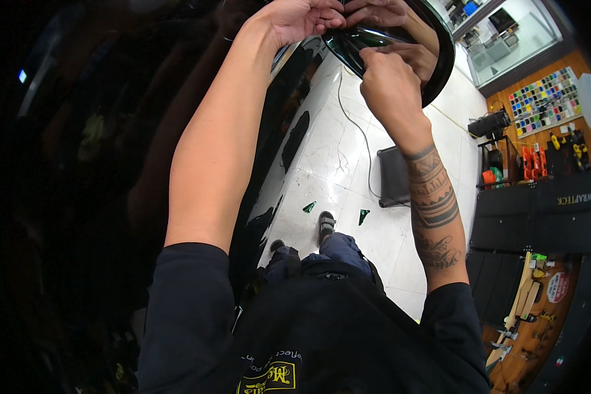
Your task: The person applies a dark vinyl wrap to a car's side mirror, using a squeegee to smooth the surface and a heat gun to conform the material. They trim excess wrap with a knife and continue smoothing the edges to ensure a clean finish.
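Observation:
A car's side mirror (pixel 444 62) with a glossy dark green-black housing fills the upper middle, and its glass reflects my fingers. My left hand (pixel 302 21) is at the mirror's inner side, fingers curled and pressed together by its edge; what they pinch, if anything, is hidden. Against the lower rim my right hand (pixel 393 88) is closed, thumb and finger pinched at the edge of the glass. Whatever lies between those fingertips is too small to make out.
The dark glossy car body (pixel 111 197) runs along my left. Green scraps (pixel 364 217) lie on the white tiled floor (pixel 348 164) near my feet. A cable (pixel 358 125) trails beside a black box (pixel 395 177). Tools and a colour swatch board (pixel 545 102) hang at right.

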`<state>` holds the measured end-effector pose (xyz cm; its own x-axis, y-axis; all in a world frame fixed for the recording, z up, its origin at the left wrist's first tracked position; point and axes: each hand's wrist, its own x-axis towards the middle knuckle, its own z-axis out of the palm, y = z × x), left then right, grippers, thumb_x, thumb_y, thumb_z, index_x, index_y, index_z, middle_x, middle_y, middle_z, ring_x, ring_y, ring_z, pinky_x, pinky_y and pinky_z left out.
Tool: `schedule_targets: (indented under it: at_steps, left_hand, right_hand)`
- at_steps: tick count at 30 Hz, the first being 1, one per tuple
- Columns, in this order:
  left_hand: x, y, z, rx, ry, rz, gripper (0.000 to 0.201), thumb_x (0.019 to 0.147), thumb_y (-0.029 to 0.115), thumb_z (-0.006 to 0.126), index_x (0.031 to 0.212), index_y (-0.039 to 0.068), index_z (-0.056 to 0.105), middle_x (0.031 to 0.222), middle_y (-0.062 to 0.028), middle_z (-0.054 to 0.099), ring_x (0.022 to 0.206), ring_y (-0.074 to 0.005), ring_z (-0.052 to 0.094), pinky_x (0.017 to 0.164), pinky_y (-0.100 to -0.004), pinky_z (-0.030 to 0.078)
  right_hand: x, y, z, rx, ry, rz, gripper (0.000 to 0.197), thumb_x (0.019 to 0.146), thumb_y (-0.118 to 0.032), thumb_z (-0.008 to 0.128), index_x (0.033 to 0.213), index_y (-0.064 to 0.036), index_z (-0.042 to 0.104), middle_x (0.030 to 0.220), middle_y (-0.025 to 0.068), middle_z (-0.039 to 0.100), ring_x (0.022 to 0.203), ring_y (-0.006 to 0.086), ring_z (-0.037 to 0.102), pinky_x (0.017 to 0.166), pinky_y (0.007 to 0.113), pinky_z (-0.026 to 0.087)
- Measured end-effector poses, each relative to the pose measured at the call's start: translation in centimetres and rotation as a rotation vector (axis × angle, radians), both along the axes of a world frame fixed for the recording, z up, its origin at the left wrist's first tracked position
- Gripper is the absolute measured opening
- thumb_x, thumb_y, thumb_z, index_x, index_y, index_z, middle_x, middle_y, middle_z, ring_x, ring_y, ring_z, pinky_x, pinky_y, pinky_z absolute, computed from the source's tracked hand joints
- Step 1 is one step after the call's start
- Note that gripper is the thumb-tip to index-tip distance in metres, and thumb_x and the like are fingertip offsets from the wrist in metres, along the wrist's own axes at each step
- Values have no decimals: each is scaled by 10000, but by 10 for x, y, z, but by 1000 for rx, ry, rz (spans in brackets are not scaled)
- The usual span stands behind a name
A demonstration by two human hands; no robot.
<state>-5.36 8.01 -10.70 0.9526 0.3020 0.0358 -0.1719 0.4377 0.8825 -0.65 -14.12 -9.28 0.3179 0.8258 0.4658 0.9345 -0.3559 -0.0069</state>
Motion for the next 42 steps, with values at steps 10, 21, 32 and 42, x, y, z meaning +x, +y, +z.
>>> schedule_targets:
  at_steps: [10,21,32,42]
  left_hand:
    - [1,-1,0,7,16,14,216,931,134,520,982,-35,645,822,-122,705,724,-165,658,670,-266,489]
    - [-8,-32,14,367,55,185,349,980,113,439,1250,-61,575,1015,-151,704,807,-103,632,705,-189,462]
    - [16,-75,-27,522,139,873,207,906,48,512,991,-16,690,846,-68,715,724,-92,610,639,-222,466]
    - [18,-131,-34,1301,302,1330,324,744,25,725,1061,3,658,940,-141,536,920,-293,548,769,-383,485]
  right_hand:
    - [-1,-12,2,-78,-62,0,215,837,-25,476,946,-37,661,816,219,671,777,392,669,702,480,531]
    - [9,-26,-4,6,-214,32,108,849,-53,525,881,-9,619,726,161,652,616,327,671,547,398,546]
    - [4,-178,38,65,811,261,375,866,76,561,1218,-33,634,720,113,609,547,179,548,526,288,435]
    - [168,-262,-6,429,1350,268,342,959,-108,562,1264,49,570,672,60,577,460,43,393,417,182,293]
